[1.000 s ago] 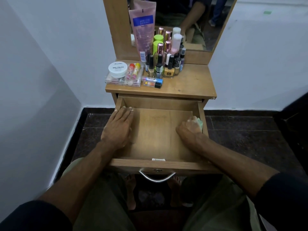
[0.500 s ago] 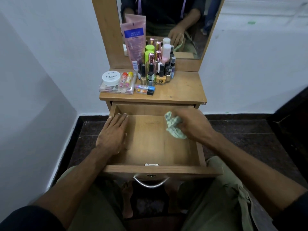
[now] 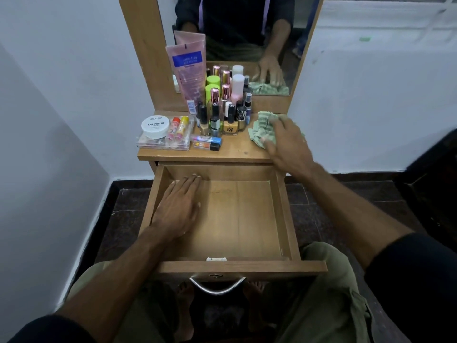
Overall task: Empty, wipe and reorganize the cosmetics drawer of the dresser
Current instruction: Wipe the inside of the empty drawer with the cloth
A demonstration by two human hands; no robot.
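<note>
Drawer [image 3: 237, 219] stands pulled out and bare, left hand [image 3: 178, 206] flat and relaxed on its floor, right hand [image 3: 286, 142] pressing the green cloth [image 3: 259, 129] onto the dresser top [image 3: 235, 149] beside the cosmetics [image 3: 217, 115]; wiping appears finished, restocking next

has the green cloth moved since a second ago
Yes. The green cloth has gone from inside the drawer up onto the dresser top, under the right hand, beside the nail polish bottles.
</note>
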